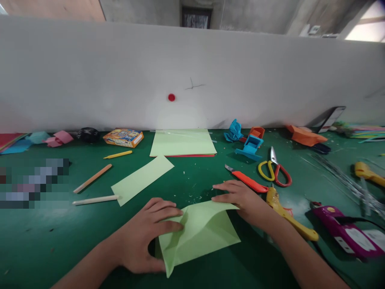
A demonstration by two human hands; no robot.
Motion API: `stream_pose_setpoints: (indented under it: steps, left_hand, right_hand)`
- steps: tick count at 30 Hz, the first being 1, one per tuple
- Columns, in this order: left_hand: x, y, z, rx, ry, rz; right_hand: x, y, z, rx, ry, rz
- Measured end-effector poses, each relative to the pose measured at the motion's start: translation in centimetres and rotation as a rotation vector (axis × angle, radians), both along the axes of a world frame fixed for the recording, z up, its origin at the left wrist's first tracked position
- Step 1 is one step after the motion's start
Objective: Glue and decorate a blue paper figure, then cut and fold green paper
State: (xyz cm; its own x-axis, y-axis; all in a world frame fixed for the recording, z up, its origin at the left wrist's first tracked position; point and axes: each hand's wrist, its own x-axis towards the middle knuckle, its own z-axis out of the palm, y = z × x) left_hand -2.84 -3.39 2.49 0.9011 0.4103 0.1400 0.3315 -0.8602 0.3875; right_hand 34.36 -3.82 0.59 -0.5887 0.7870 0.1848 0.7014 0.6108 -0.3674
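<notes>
A light green sheet of paper (204, 241) lies at the front of the table, its upper part curled over and its lower left corner raised. Around its left side is my left hand (147, 237), fingers on top and thumb at the lower edge. My right hand (240, 200) holds the far right edge, with the fingers reaching over it and the thumb hidden. Just beyond my right hand lies a red-orange utility knife (249, 181). A yellow glue gun (285, 212) is beside my right wrist. Farther left lies a light green paper strip (142, 180).
Green paper sheets (183, 142) lie by the white partition (120, 76). Scissors (274, 168), blue folded paper (250, 147) and orange folded paper (306, 135) are to the right, with a purple device (345, 230). Left are a small box (123, 137) and several sticks, including a pale stick (94, 200).
</notes>
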Motion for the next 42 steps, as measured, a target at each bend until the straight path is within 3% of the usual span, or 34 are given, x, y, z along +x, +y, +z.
stream_pose_setpoints:
  steps: [4, 9, 14, 19, 23, 29, 42]
  left_hand:
    - [0.0, 0.0, 0.2, 0.006, 0.066, -0.049]
    - [-0.1, 0.2, 0.6, -0.032, 0.112, -0.097]
    - [-0.2, 0.0, 0.3, -0.119, -0.021, -0.086]
    - [-0.2, -0.7, -0.5, -0.093, -0.043, 0.032]
    - [0.0, -1.2, 0.3, -0.051, 0.081, 0.027]
    - [0.1, -1.6, 1.0, -0.009, 0.255, 0.059]
    - [-0.6, -0.3, -2.1, 0.280, 0.154, 0.294]
  right_hand:
    - [0.0, -0.2, 0.0, -0.006, 0.139, 0.045]
    - [-0.9, -0.8, 0.8, -0.087, 0.468, 0.208]
    - [-2.6, -1.5, 1.7, -0.248, 0.656, 0.330]
    - [-3.7, -2.0, 2.1, -0.229, 0.456, 0.351]
    - [-4.2, -2.3, 2.0, -0.128, 0.299, 0.325]
    - [-4.4, -2.6, 1.8, -0.107, 0.226, 0.301]
    - [-5.2, -3.2, 1.7, -0.211, -0.046, 0.197]
